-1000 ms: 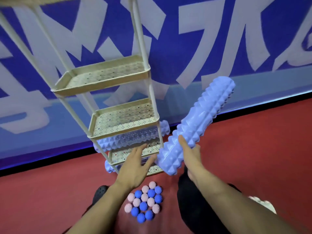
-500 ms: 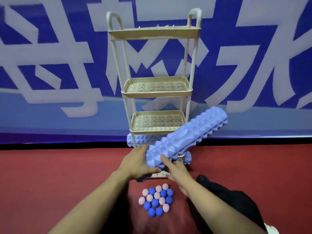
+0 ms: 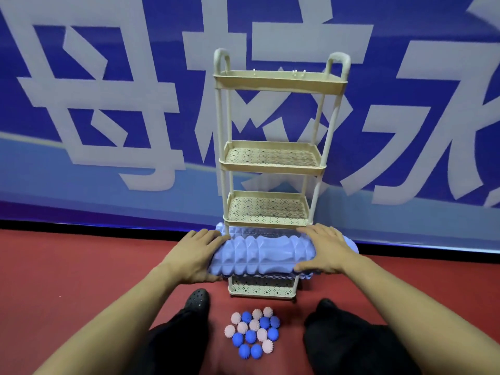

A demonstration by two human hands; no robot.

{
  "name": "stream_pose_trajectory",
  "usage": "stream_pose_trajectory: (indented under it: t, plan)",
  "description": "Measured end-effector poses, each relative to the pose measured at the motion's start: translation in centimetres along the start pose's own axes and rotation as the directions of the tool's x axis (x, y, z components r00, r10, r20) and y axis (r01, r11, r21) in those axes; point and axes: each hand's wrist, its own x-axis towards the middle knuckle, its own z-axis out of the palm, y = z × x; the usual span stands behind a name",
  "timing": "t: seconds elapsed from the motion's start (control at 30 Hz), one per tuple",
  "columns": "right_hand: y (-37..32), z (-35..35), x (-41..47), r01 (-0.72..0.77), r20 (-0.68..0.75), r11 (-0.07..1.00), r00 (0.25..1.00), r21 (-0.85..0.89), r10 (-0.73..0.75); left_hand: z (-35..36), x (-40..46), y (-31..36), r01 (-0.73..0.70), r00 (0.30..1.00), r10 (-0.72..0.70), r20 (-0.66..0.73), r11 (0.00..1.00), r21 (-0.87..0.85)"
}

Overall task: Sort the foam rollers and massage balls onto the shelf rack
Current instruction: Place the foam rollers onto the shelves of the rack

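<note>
gripping a ridged foam roller level by its ends, left hand and right hand had fingers curled round it; longer than the shelf rack, it risked snagging a post.

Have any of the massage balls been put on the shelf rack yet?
No: the massage balls all lie clustered on the red floor in front of the shelf rack, whose visible upper trays hold none.

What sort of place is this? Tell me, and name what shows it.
Probably a gym or sports hall: a red rubbery sports floor, a big blue wall banner with white lettering, and lilac ridged foam rollers with spiky pink and blue massage balls by a cream four-tier rack.
</note>
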Motion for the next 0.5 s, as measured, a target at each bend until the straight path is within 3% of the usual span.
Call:
stream_pose_trajectory:
  t: [0.17,0.33,0.4,0.5]
  plan:
    - [0.6,-0.8,1.2,0.088,0.096,0.995,0.992,-0.035,-0.085,-0.4,0.8,-0.8,-0.085,0.992,0.085,-0.094,0.996,0.007]
    - [1.1,-0.6,1.8,0.041,0.136,0.999,0.99,0.026,-0.044,0.7,1.5,-1.5,-0.092,0.993,0.089,-0.081,0.995,-0.03]
    - [1.1,-0.1,2.0,0.047,0.127,0.999,0.991,0.014,-0.048,1.6,1.8,-1.8,-0.065,0.996,0.061,-0.068,0.997,-0.052]
    - [0.8,1.1,2.6,0.017,0.103,1.0,0.995,-0.005,-0.017,3.2,2.4,-1.7,0.1,0.995,-0.102,-0.016,0.992,-0.072]
